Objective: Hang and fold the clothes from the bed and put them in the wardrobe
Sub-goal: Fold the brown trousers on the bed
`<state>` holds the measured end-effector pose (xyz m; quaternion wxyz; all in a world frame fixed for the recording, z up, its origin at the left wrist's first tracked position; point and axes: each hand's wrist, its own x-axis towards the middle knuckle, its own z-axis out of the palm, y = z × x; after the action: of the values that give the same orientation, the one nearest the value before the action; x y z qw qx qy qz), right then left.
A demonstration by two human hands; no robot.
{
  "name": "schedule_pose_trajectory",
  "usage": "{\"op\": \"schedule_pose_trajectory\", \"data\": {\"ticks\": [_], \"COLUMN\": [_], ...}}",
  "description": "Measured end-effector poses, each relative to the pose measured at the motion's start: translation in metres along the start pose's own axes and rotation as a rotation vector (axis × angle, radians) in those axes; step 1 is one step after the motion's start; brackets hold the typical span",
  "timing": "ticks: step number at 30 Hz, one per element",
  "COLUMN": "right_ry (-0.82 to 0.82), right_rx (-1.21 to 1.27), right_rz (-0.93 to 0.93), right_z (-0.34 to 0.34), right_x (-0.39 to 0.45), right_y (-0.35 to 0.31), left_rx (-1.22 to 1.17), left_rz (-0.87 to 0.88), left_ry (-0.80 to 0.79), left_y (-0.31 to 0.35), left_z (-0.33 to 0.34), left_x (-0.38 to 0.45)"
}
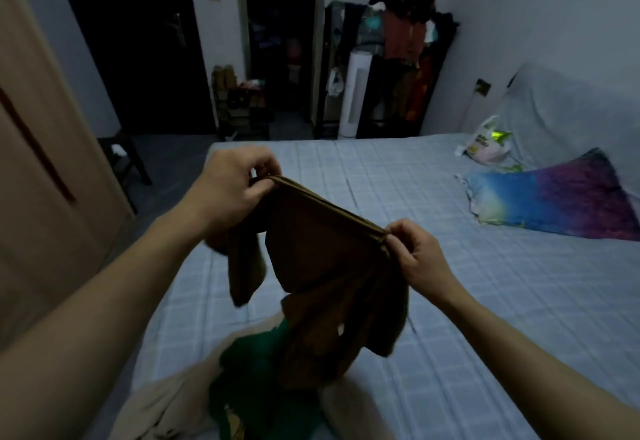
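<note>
A brown garment (pixel 322 266) hangs in the air above the bed (pixel 485 283), stretched by its top edge between both hands. My left hand (pixel 232 190) pinches the upper left corner. My right hand (pixel 415 252) pinches the upper right corner, lower and nearer to me. One sleeve dangles below my left hand. Under the garment, at the bed's near edge, lie a green garment (pixel 249 370) and a beige garment (pixel 166 408) in a loose pile. The wooden wardrobe (pixel 38 179) stands at the left.
A colourful pillow (pixel 554 197) and a white plastic bag (pixel 485 145) lie at the bed's right side. A dark clothes rack (pixel 398 68) full of clothes and a white tower fan (pixel 356 93) stand at the far wall. A dark stool (pixel 121 155) is beside the wardrobe.
</note>
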<state>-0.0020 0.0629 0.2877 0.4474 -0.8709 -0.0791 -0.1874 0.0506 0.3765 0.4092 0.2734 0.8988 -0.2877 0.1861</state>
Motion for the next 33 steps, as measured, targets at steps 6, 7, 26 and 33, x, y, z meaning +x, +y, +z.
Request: {"op": "schedule_pose_trajectory", "data": {"ticks": [6,7,26,33], "right_ry": [0.098,0.095,-0.145,-0.097], "right_rx": [-0.094,-0.124,-0.261,-0.274], "right_rz": [-0.123,-0.151,-0.152,0.148], "right_z": [-0.115,-0.136,-0.284,-0.214], "right_x": [0.000,-0.002,-0.010,0.047], "right_y": [0.024,0.031,0.185,0.236], "left_rx": [0.063,0.076,0.145,0.193], "left_rz": [0.074,0.081,-0.010,-0.256], "left_ry": [-0.025,-0.027,-0.149,-0.152], "left_y": [0.070,0.084,0.241,0.174], "left_z": [0.031,0.040,0.178,0.259], "left_x": [0.033,0.037,0.077,0.127]}}
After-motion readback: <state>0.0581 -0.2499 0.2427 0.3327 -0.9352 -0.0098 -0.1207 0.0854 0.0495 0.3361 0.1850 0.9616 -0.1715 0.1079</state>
